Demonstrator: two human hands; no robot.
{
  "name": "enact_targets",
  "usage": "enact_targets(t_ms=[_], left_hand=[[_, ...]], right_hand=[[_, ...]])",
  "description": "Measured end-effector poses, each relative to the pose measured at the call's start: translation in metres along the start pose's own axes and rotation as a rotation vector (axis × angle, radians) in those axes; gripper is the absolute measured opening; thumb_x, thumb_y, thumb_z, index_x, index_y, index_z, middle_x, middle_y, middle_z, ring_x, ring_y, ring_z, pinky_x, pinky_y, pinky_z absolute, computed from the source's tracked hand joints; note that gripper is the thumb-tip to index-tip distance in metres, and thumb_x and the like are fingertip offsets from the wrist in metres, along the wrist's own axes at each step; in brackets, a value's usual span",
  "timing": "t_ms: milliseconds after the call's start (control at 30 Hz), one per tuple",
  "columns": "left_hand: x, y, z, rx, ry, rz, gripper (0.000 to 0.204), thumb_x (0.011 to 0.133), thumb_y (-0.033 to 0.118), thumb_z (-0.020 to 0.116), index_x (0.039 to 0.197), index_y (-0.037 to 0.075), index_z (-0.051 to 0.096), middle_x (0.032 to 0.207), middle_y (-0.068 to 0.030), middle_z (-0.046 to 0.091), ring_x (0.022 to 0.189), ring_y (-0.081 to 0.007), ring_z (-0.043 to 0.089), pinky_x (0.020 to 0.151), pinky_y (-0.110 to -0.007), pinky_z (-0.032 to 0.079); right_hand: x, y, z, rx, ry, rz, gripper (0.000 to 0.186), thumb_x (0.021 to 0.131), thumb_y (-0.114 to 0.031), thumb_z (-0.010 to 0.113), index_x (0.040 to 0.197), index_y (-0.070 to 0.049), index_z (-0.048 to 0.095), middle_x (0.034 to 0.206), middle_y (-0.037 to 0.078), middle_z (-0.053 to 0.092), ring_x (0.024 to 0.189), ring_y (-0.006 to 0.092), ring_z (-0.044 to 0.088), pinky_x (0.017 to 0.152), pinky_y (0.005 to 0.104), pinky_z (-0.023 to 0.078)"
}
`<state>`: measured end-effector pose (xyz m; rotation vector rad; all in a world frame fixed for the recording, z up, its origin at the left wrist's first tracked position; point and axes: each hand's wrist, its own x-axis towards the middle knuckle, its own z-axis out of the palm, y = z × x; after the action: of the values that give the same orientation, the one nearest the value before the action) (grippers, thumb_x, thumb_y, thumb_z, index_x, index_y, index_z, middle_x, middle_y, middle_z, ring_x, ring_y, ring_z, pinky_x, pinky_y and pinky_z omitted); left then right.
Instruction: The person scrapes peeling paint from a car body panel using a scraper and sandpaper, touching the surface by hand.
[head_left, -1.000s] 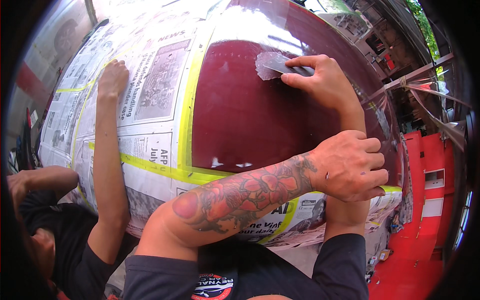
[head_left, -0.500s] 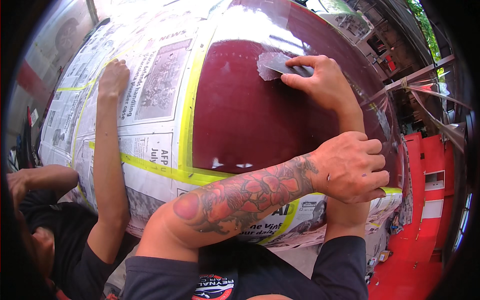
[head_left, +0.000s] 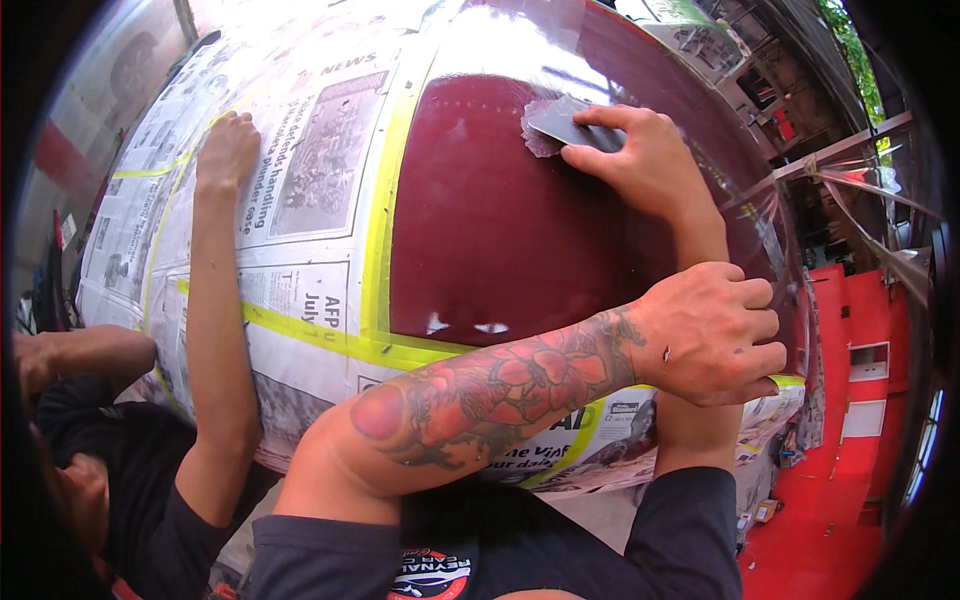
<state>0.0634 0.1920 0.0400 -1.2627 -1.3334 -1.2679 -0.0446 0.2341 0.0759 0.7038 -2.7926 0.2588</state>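
Observation:
My right hand pinches a thin, flat grey sheet, possibly sandpaper, between thumb and fingers. The sheet lies over a pale, ragged-edged patch on a glossy dark red car panel. My tattooed left arm reaches across my body, and my left hand is over my right forearm. Its fingers are curled closed, and what they hold, if anything, is hidden beneath them.
Newspaper sheets and yellow masking tape border the bare red panel. At the left, another person's hand rests on the newspaper. Clear plastic strips hang at the right, with a red floor below.
My right hand and the grey sheet have shifted very slightly, and the sheet's angle differs a little. My left hand and the other person's hand stay nearly in place.

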Motion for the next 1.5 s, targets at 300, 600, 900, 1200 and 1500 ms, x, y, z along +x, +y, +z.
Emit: enact_targets(t_ms=[300,600,900,1200,1500], left_hand=[[0.000,0.002,0.002,-0.018,0.013,0.005,0.030,0.081,0.036,0.079,0.080,0.013,0.060,0.074,0.0002,0.054,0.075,-0.0200,0.055,0.059,-0.036,0.045],[0.000,0.002,0.002,-0.006,0.010,-0.005,0.029,0.081,0.036,0.078,0.079,0.013,0.060,0.074,0.0004,0.054,0.075,-0.0200,0.056,0.059,-0.036,0.046],[0.001,0.001,0.001,-0.007,0.020,-0.001,0.029,0.081,0.036,0.078,0.080,0.014,0.060,0.075,0.0001,0.055,0.075,-0.0201,0.056,0.059,-0.036,0.046],[0.001,0.002,0.002,-0.007,0.030,-0.002,0.029,0.080,0.036,0.079,0.080,0.014,0.061,0.075,0.0003,0.055,0.075,-0.0200,0.056,0.060,-0.036,0.046],[0.000,0.001,0.002,0.001,0.017,-0.006,0.029,0.079,0.036,0.079,0.080,0.014,0.061,0.075,0.0004,0.056,0.075,-0.0200,0.056,0.060,-0.036,0.046]], right_hand=[[-0.009,0.001,-0.019,0.245,-0.109,-0.008,0.057,0.076,-0.041,0.081,0.117,-0.002,0.077,0.108,0.023,0.076,0.102,0.0333,0.074,0.093,0.0401,0.055],[-0.005,-0.004,-0.022,0.215,-0.171,0.052,0.057,0.077,-0.043,0.080,0.116,-0.001,0.076,0.107,0.023,0.076,0.099,0.0335,0.074,0.091,0.0399,0.056],[0.001,0.000,-0.020,0.268,-0.183,0.071,0.056,0.080,-0.045,0.078,0.115,-0.001,0.077,0.105,0.023,0.076,0.100,0.0339,0.073,0.093,0.0410,0.054],[0.001,-0.005,-0.024,0.252,-0.216,0.104,0.056,0.082,-0.046,0.078,0.115,-0.001,0.077,0.110,0.023,0.075,0.104,0.0346,0.072,0.095,0.0419,0.054],[0.003,-0.002,-0.018,0.314,-0.207,0.109,0.055,0.083,-0.046,0.077,0.114,-0.001,0.077,0.107,0.022,0.076,0.102,0.0334,0.072,0.094,0.0411,0.054]])
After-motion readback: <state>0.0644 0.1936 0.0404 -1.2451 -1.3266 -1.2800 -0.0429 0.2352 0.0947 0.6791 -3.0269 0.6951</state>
